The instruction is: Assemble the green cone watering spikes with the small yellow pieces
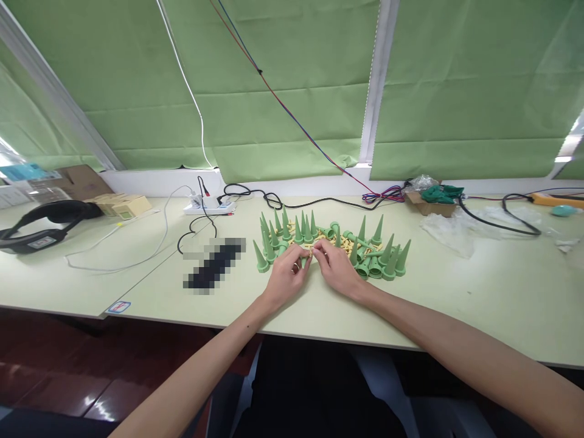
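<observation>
Hands (pixel 288 271) (pixel 338 266) hold one green cone (pixel 303 262), perhaps a yellow peg (pixel 311 252), inside the table's edge (pixel 328 335).

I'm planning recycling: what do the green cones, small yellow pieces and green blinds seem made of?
Green cones: probably molded plastic, satin; even color and smooth tapers. Yellow pieces: perhaps matte plastic from their even color, but too small to be sure. Green blinds: likely matte fabric, given the soft creases.

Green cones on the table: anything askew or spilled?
Yes: beside the right hand, some cones lie on their sides, open ends showing, while others stand upright. Yellow pieces lie scattered among them. No damage visible.
</observation>
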A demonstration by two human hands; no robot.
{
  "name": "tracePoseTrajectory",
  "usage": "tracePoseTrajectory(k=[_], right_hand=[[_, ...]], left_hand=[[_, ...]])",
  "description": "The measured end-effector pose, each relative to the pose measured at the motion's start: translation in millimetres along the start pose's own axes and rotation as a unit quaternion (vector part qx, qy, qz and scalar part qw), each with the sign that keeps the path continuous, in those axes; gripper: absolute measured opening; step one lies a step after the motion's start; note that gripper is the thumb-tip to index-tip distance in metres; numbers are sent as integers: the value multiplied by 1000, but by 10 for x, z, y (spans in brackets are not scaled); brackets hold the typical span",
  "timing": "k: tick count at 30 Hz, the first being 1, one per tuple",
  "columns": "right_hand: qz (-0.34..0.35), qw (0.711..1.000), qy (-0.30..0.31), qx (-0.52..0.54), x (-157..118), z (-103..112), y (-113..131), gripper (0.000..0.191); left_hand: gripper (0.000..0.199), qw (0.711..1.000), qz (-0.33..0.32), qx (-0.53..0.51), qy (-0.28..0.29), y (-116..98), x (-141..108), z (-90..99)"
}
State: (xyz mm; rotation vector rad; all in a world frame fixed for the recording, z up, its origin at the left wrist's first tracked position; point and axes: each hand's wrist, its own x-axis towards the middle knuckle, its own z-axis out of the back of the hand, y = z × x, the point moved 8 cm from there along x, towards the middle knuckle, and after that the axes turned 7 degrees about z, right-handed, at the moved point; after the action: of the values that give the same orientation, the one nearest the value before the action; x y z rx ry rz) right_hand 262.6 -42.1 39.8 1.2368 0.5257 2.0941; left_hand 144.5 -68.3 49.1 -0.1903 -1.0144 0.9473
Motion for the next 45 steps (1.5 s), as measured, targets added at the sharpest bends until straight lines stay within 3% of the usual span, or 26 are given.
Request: tracePoseTrajectory(k=[35, 45], right_hand=[[-13, 1000, 14, -20, 3, -20, -59, 17], [-14, 999, 14, -39, 4, -17, -73, 21]], left_hand=[[8, 1000, 25, -14, 6, 49, -9, -2], [10, 1000, 1, 6, 7, 13, -20, -11]])
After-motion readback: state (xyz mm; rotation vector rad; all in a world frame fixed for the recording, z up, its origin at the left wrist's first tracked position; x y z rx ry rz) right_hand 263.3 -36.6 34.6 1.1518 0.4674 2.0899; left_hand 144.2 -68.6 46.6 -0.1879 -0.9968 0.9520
